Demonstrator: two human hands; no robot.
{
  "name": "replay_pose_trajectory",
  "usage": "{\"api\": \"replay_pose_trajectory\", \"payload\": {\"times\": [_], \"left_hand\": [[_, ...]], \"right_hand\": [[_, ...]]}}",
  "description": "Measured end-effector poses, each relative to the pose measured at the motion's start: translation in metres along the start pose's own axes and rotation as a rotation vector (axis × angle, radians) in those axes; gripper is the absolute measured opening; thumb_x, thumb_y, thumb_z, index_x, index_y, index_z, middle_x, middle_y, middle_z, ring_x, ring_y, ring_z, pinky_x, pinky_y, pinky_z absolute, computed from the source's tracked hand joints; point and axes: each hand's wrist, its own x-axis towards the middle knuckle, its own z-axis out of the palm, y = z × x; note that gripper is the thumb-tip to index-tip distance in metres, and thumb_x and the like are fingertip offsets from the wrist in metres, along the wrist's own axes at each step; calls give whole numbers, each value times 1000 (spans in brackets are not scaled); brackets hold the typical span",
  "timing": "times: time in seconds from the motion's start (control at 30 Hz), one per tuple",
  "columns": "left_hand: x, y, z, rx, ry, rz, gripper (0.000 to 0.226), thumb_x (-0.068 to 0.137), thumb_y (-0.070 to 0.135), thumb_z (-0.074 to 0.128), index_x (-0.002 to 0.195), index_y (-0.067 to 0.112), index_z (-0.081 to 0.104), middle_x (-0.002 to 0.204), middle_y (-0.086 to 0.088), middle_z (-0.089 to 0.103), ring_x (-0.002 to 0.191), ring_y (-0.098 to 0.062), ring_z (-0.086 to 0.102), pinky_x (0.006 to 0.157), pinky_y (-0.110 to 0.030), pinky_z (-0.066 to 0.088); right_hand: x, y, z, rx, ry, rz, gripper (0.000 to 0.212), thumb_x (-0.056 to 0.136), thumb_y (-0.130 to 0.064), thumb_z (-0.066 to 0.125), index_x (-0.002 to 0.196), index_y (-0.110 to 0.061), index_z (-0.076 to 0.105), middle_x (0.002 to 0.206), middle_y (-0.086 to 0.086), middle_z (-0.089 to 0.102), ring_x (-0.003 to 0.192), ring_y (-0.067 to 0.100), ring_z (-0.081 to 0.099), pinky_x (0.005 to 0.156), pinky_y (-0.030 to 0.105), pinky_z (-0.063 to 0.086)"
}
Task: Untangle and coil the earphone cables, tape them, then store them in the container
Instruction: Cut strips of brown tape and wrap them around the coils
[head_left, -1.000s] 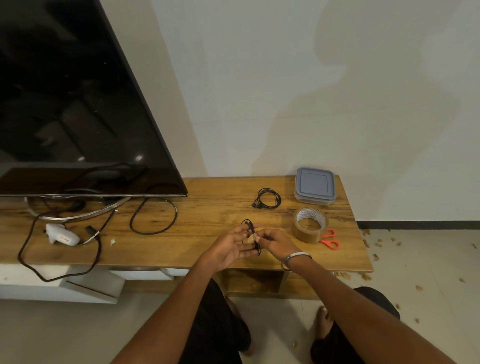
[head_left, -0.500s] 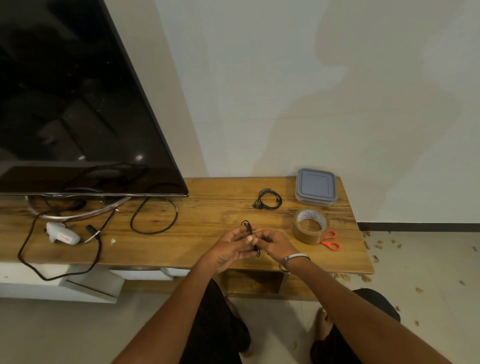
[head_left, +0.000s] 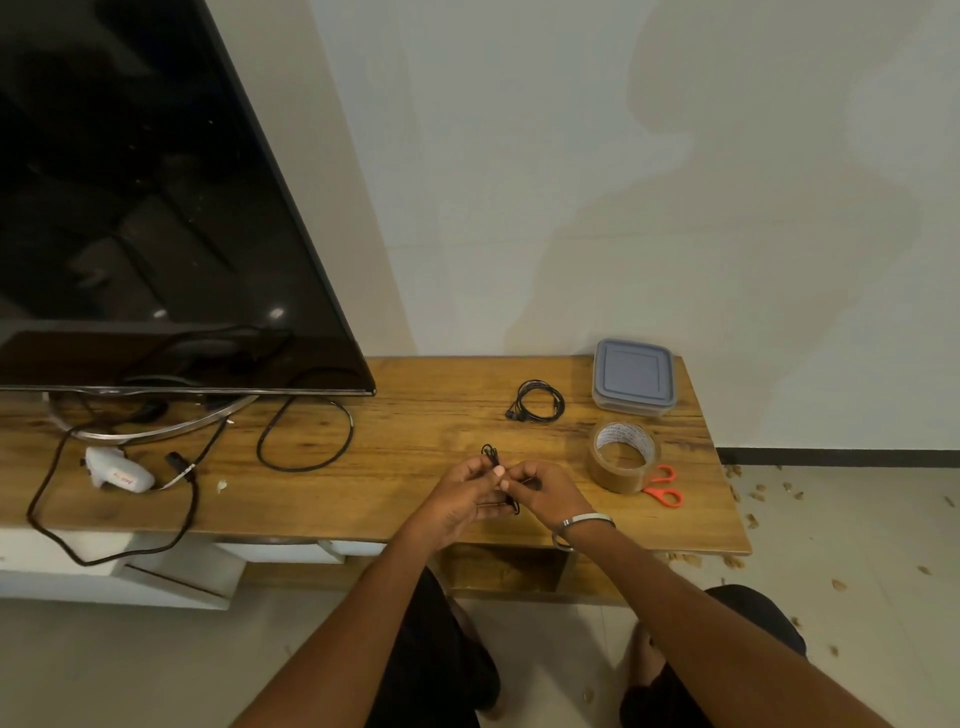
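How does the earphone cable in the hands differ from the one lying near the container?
The held earphone cable is a narrow, squeezed bundle pinched between the left hand and right hand; the resting earphone cable lies untouched on the wooden table as an open round coil. The held one sits near the front edge, the resting one beside the lidded container. Both are thin and black.

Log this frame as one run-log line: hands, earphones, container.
left hand: pinches black earphone cable | right hand: pinches same cable | second earphone coil: on table, untouched | container: lid on
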Motion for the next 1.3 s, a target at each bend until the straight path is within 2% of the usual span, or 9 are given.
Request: {"api": "replay_pose_trajectory", "payload": {"times": [0.17, 0.37, 0.53, 0.67, 0.77, 0.93, 1.03, 1.13, 1.3], "left_hand": [[9, 7, -4, 5, 16, -15, 14, 98, 19, 55, 106, 12, 63, 98, -9, 70, 91, -22, 69, 79, -37, 58], [32, 29, -9, 51, 99, -21, 16, 97, 31, 56, 94, 18, 66, 97, -1, 70, 99, -17, 65, 95, -44, 46], [48, 42, -17, 38, 158, -56, 14, 97, 27, 56, 92, 18, 64, 89, 3, 68, 85, -14, 64, 72, -32, 41], [58, 32, -34, 323, 271, -83, 15, 98, 22, 55, 85, 17, 61, 78, -1, 60, 70, -13, 53, 61, -26, 38], [64, 14, -52, 484, 346, -89, 17, 95, 19, 58, 78, 16, 61, 72, -3, 57, 71, -18, 53, 59, -25, 43], [65, -1, -63, 706, 457, -54, 13, 85, 9, 62, 74, 15, 64, 75, -8, 65, 73, -24, 62, 70, -40, 55], [66, -2, -64, 833, 526, 6, 7, 81, 5, 65, 82, 11, 62, 86, -10, 67, 83, -24, 63, 67, -31, 47], [71, -6, -67, 874, 545, 47, 6, 79, 2, 67, 81, 6, 63, 81, -10, 62, 79, -22, 59, 59, -18, 36], [70, -13, -66, 831, 635, 120, 22, 85, 10, 67, 104, 5, 59, 112, -10, 53, 88, -14, 52, 74, -19, 39]], "right_hand": [[10, 1, 5, -124, 81, -26, 7, 86, -16, 64, 88, -12, 70, 80, -5, 66, 74, 8, 59, 67, 21, 46], [21, -8, 5, -539, 262, -319, 11, 89, -18, 55, 92, -12, 64, 84, 3, 60, 74, 14, 52, 65, 26, 44], [39, -11, 11, -1062, 331, -473, 26, 76, -17, 69, 102, -18, 66, 86, 0, 64, 80, 20, 62, 64, 32, 50], [46, -1, 23, -1248, 263, -563, 29, 65, -15, 75, 93, -15, 69, 82, 4, 65, 73, 22, 62, 62, 33, 50], [48, 9, 41, -1265, 219, -623, 27, 65, -14, 66, 92, -15, 70, 82, 3, 67, 70, 20, 63, 60, 30, 49], [50, 23, 69, -1200, 112, -569, 28, 67, -17, 72, 94, -16, 67, 78, 2, 65, 70, 21, 63, 58, 31, 50], [51, 22, 72, -1132, 97, -514, 31, 59, -16, 79, 88, -17, 67, 74, 0, 64, 66, 19, 63, 53, 29, 49], [53, 26, 70, -1022, 36, -494, 35, 63, -9, 77, 95, -14, 66, 81, 4, 64, 73, 22, 64, 58, 31, 53], [54, 31, 56, -891, -33, -426, 22, 83, -11, 61, 106, -12, 61, 103, 7, 58, 91, 27, 58, 73, 37, 52]]}}
